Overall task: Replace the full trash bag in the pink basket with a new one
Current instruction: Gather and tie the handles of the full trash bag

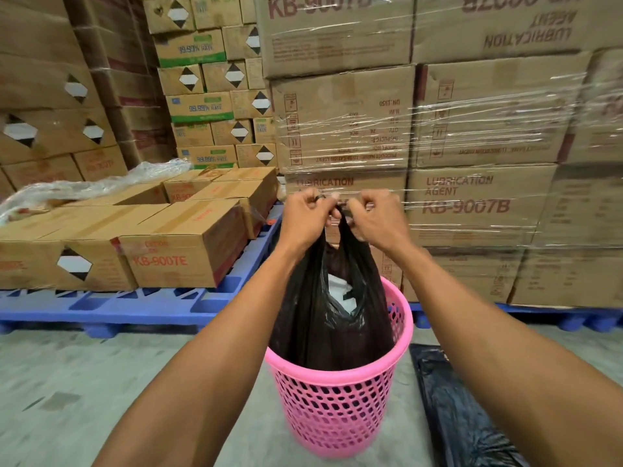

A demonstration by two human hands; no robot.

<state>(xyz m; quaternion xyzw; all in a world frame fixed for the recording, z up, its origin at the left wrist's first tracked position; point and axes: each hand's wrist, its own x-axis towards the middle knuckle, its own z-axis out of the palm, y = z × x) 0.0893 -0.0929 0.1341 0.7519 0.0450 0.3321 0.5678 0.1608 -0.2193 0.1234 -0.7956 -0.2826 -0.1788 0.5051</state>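
Two hands, left hand (308, 217) and right hand (374, 220), pinched full trash bag (330, 318) handles above pink basket (340, 406); thin plastic risked tearing under load.

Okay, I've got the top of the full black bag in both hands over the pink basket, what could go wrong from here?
1. The full black bag still sits partly inside the pink basket; lifting may drag the light basket up or tip it.
2. A gap below the left hand and right hand shows white rubbish; an unclosed top could spill it.
3. The spare black bag lies flat on the floor beside the basket, a likely slip spot.
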